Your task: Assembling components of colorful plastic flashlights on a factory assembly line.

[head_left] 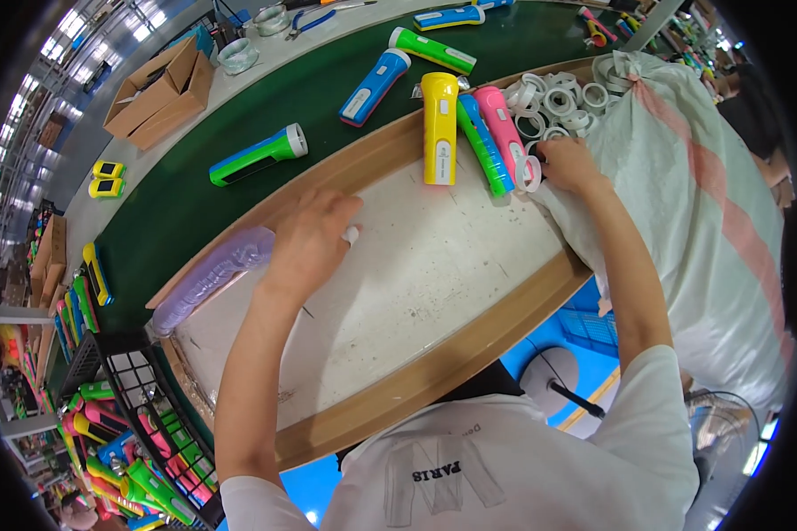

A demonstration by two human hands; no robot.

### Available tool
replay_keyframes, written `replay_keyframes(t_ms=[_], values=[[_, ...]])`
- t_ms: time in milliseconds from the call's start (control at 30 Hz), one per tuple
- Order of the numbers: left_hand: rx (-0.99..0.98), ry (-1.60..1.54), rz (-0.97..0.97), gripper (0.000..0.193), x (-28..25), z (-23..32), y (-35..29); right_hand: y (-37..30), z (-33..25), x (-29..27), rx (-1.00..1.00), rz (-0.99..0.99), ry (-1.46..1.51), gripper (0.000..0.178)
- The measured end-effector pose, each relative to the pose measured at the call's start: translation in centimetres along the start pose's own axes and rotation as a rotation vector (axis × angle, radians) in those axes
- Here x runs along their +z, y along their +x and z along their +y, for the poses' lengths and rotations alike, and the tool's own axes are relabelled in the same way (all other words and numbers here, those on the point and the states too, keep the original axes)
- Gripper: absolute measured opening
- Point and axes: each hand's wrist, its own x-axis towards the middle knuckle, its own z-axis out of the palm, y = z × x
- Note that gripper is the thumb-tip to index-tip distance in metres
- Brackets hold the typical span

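Note:
My left hand (314, 237) is over the left part of the shallow tray (398, 292), its fingers curled. A small white piece (352, 235) shows at its fingertips; its kind is unclear. Beside that wrist lies a curved stack of clear purplish discs (212, 276). My right hand (571, 165) reaches to the mouth of the white woven sack (695, 177), fingers bent and partly hidden. Loose white rings (560, 101) are heaped just beyond it, and one white ring (529, 173) is by its fingertips. Next to these lie a pink flashlight (498, 124), a blue-green flashlight (485, 146) and a yellow flashlight (440, 128).
On the green belt (173, 221) beyond the tray rest a green-blue flashlight (259, 155), a blue flashlight (375, 87) and a green flashlight (432, 50). A black crate (142, 380) borders the tray at left, near many colourful flashlights. A cardboard box (161, 93) and pliers (310, 24) lie farther back.

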Motion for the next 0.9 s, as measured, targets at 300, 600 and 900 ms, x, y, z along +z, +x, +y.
replay_keyframes(t_ms=[300,600,900], values=[[-0.077,-0.002,-0.015,0.039,1.9,-1.7,-2.1,-5.1,-3.9,-5.6,-0.023,0.29,0.085,0.017],[-0.095,-0.019,0.234,0.044,0.4,-0.5,-1.6,-11.0,-17.6,-4.0,-0.509,-0.109,0.535,0.033],[0.031,-0.173,0.147,0.037,1.6,3.3,-5.7,-11.4,-20.5,-1.1,-0.667,-0.057,0.505,0.031]])
